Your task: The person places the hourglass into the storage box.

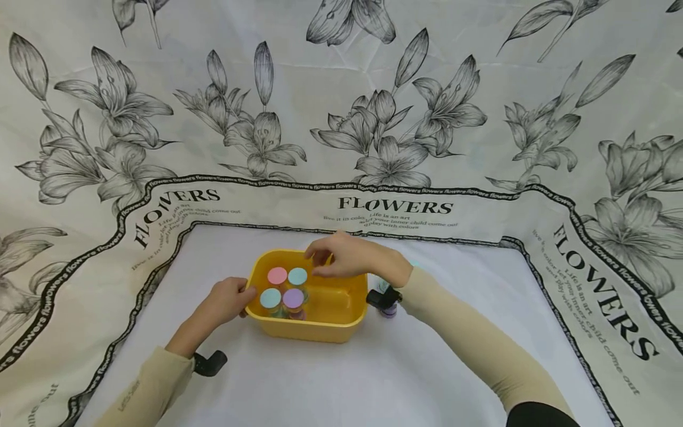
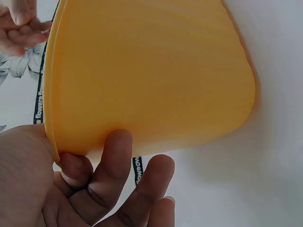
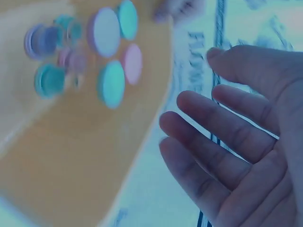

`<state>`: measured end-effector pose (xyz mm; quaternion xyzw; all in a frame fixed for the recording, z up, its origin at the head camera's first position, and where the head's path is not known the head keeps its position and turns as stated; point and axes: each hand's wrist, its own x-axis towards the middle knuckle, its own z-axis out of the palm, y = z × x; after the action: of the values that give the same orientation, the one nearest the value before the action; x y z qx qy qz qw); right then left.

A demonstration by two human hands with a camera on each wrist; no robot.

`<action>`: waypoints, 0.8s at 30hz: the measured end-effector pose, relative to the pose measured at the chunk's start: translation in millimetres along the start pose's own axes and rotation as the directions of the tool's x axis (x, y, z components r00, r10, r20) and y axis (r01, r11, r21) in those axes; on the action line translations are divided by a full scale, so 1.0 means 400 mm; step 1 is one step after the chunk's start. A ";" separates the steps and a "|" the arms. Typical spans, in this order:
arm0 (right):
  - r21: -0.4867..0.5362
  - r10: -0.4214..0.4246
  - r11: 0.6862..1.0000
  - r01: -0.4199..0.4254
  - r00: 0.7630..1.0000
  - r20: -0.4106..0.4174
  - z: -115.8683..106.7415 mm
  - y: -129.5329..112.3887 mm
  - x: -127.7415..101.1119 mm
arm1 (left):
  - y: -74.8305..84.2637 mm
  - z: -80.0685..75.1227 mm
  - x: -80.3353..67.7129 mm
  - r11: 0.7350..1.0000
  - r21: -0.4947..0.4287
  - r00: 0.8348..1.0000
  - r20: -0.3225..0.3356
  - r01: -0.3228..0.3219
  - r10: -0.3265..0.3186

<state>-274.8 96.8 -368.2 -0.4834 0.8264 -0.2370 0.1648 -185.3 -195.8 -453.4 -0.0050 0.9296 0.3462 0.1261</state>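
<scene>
A yellow plastic bin [image 1: 306,331] stands on the white cloth. Its left end wall is pinched by my left hand [image 1: 226,298], thumb at the rim and fingertips against the outside, as the left wrist view shows on the bin wall [image 2: 156,80]. Small clear containers with round lids stand in the bin's left half: a pink lid [image 1: 277,276], two light-blue ones and a purple lid [image 1: 293,298]. Above the bin's far side hovers my right hand [image 1: 347,256], holding nothing. Its fingers are loosely bent and apart in the right wrist view, clear of the lids.
Just right of the bin, a small purple container [image 1: 388,311] and something teal are partly hidden by the right wrist and its black camera [image 1: 383,298]. A white cloth with a printed flower border [image 1: 395,204] covers the surface and rises behind.
</scene>
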 end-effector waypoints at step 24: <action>0.131 0.395 0.916 -0.380 0.787 -0.474 0.072 0.284 -0.438 | 0.011 -0.080 0.045 0.982 0.124 0.984 0.122 -0.142 0.127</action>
<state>-258.5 291.5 -447.2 -0.2250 0.9187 -0.3245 0.0013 -210.7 -211.6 -431.5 0.0862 0.9400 0.2915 0.1550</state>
